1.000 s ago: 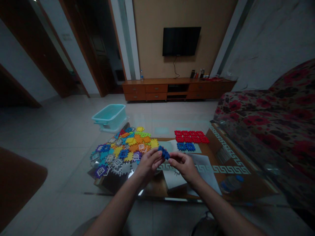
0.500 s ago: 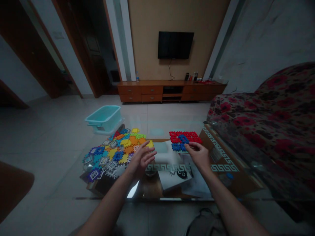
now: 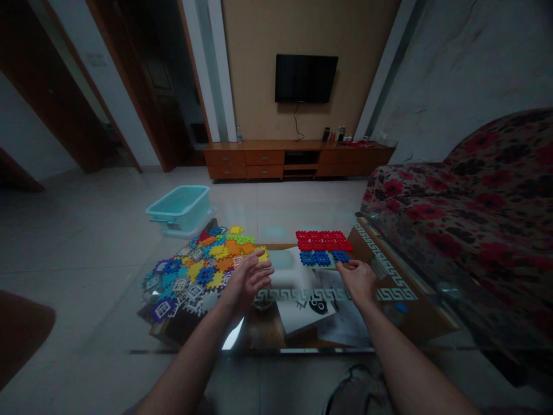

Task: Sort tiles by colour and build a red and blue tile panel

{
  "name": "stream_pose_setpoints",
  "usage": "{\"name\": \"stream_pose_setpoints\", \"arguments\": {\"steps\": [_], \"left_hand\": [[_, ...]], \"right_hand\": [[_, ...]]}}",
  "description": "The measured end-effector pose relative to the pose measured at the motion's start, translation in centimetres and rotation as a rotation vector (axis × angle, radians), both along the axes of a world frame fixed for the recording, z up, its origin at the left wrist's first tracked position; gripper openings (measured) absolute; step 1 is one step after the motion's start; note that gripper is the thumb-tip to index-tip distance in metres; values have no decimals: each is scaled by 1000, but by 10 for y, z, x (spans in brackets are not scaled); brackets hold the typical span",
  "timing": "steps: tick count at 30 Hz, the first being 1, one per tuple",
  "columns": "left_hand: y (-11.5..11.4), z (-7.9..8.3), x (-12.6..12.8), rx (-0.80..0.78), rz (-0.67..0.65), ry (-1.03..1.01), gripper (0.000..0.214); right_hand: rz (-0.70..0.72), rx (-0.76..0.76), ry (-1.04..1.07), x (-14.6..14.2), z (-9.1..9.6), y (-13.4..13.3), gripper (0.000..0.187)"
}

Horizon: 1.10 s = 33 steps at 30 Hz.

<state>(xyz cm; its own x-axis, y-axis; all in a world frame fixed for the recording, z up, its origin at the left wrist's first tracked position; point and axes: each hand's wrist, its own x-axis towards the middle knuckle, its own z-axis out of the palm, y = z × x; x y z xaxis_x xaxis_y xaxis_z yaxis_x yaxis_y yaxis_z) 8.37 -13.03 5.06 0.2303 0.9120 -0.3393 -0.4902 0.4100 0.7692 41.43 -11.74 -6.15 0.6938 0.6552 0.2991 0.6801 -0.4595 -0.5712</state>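
Note:
My left hand (image 3: 246, 279) hovers open, fingers spread, at the right edge of a heap of coloured interlocking tiles (image 3: 203, 265) on a glass table. My right hand (image 3: 359, 278) rests just below a row of blue tiles (image 3: 324, 257), its fingers curled and close to the row's right end; nothing shows in them. The blue row joins the near side of a flat red tile mat (image 3: 323, 240).
The glass table (image 3: 389, 323) has papers (image 3: 311, 308) and a plastic bottle (image 3: 395, 311) beneath its top. A teal tub (image 3: 179, 207) stands on the floor beyond the heap. A floral sofa (image 3: 466, 213) is at the right, a TV cabinet (image 3: 294, 158) at the far wall.
A second ago both hands held a blue tile in front of me. My right hand carried it to the blue row, which is now longer; my left hand opened and drew toward the heap.

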Motion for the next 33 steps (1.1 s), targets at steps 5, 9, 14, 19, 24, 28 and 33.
{"name": "stream_pose_setpoints", "arguments": {"steps": [5,9,14,19,24,28,33], "left_hand": [[0,-11,2,-43,-117,209,24],[-3,-16,5,-45,-209,265,28],[-6,-17,4,-1,-251,284,34],[-6,-19,4,4,-253,305,36],[-5,-20,5,1,-259,306,36],[-5,-20,5,1,-264,318,33],[-5,-19,5,9,-277,320,30]], "right_hand": [[-40,-107,-40,-7,-3,-2,36],[-56,-167,-74,-12,-2,-2,38],[-58,-221,-120,-17,-5,-1,40],[-52,-244,-146,-19,-7,-1,39],[-45,-256,-151,-18,-7,-1,40],[-44,-259,-153,-19,-7,-1,40],[-51,-257,-147,-19,-7,0,41]]}}
